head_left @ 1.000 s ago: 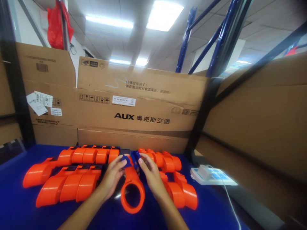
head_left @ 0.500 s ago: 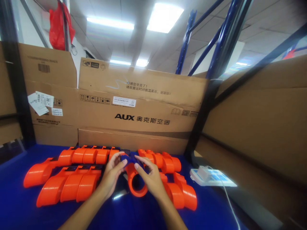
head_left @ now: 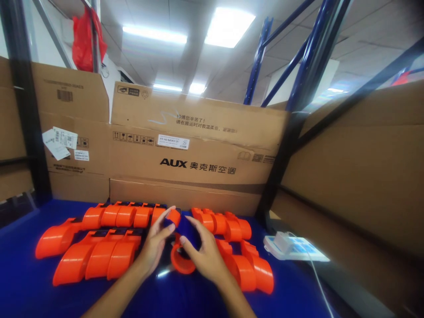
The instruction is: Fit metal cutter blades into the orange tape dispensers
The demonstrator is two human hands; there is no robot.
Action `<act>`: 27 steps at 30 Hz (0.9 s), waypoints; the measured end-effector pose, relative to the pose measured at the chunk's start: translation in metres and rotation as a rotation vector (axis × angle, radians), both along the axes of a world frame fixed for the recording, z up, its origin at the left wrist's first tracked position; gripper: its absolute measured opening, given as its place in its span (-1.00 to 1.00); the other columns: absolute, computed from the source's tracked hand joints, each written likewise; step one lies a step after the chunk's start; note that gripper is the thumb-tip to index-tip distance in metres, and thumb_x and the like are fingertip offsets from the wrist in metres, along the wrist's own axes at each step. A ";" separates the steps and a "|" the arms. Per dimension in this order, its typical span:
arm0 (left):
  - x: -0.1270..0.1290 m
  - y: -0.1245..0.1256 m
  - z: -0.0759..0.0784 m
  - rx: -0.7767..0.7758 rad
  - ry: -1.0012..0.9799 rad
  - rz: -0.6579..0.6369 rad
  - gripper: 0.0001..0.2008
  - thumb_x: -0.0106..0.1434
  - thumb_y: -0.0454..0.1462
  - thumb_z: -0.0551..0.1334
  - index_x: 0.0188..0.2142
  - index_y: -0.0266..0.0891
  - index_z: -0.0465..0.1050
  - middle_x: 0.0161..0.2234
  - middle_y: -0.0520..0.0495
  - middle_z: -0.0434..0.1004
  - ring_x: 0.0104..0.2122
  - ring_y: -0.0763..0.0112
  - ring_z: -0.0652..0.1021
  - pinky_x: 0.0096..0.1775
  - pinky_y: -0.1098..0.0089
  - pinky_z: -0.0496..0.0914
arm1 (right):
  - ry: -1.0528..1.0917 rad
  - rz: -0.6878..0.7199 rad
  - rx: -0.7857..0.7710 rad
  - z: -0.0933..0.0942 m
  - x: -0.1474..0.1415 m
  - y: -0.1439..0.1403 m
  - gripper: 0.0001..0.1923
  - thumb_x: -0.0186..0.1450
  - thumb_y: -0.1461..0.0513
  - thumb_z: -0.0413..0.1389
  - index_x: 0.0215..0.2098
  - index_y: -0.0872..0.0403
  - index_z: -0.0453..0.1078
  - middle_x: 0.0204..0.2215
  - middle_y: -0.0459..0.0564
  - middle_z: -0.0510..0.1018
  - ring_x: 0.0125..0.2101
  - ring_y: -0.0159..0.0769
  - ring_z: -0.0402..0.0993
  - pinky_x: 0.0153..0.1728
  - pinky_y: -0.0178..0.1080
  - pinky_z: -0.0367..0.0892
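Both my hands grasp the orange ring-ended housing (head_left: 181,258) mid-bench (head_left: 26,282): left hand (head_left: 155,247) at its blue tip, right hand (head_left: 205,254) across the ring, orange rows (head_left: 109,251) crowding either side.

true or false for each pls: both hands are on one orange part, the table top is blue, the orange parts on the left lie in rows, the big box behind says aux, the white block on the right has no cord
1. Both hands, the left hand and the right hand, are on one orange ring part. True.
2. The table top is red. False: it is blue.
3. The orange parts on the left lie side by side in rows. True.
4. The cardboard box behind the parts is printed AUX. True.
5. The white block on the right has no cord. False: a white cord runs from it toward the camera.
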State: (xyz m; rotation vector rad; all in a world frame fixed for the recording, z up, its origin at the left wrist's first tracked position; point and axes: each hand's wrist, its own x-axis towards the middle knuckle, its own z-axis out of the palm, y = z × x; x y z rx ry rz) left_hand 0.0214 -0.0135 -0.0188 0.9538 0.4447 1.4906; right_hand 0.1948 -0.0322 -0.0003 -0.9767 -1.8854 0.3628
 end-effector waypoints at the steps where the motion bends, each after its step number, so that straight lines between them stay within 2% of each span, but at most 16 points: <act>1: 0.000 0.000 0.000 0.008 0.012 0.017 -0.44 0.12 -0.23 0.39 0.14 -0.10 0.41 0.16 -0.16 0.46 0.20 0.02 0.38 0.20 0.10 0.24 | -0.038 -0.011 0.034 0.001 0.000 -0.001 -0.40 0.29 0.10 0.21 0.27 -0.04 0.23 0.14 0.08 0.45 0.12 -0.04 0.41 0.14 0.05 0.32; 6: 0.002 0.001 -0.001 0.073 0.132 0.135 -0.44 0.10 -0.23 0.42 0.11 -0.12 0.40 0.13 -0.19 0.49 0.16 0.05 0.43 0.22 0.09 0.21 | -0.185 -0.039 0.179 0.002 0.003 -0.002 -0.32 0.25 0.12 0.25 0.30 -0.09 0.19 0.05 0.09 0.45 0.02 -0.09 0.45 0.05 -0.03 0.42; 12: 0.002 0.004 -0.004 0.183 0.226 0.271 -0.58 0.12 -0.22 0.41 -0.04 -0.14 0.39 0.08 -0.21 0.53 0.09 0.07 0.50 0.19 0.05 0.25 | -0.282 -0.100 0.325 -0.006 0.003 0.003 -0.31 0.23 0.16 0.26 0.30 -0.09 0.20 0.08 0.13 0.39 0.07 -0.04 0.40 0.08 0.03 0.40; 17: 0.000 0.002 -0.003 0.190 0.212 0.255 -0.60 0.12 -0.23 0.40 -0.08 -0.14 0.34 0.10 -0.20 0.52 0.12 0.09 0.49 0.20 0.04 0.23 | -0.294 -0.112 0.384 -0.008 0.003 0.003 -0.29 0.23 0.16 0.27 0.31 -0.10 0.19 0.10 0.13 0.39 0.08 -0.01 0.39 0.08 0.06 0.39; 27: 0.002 -0.004 0.006 0.135 0.156 0.247 -0.64 0.08 -0.25 0.43 -0.16 -0.12 0.36 0.03 -0.19 0.57 0.07 0.08 0.52 0.16 0.08 0.26 | -0.285 -0.086 0.319 -0.002 0.003 0.000 -0.31 0.23 0.12 0.27 0.30 -0.17 0.21 0.11 0.10 0.40 0.08 0.03 0.37 0.08 0.11 0.36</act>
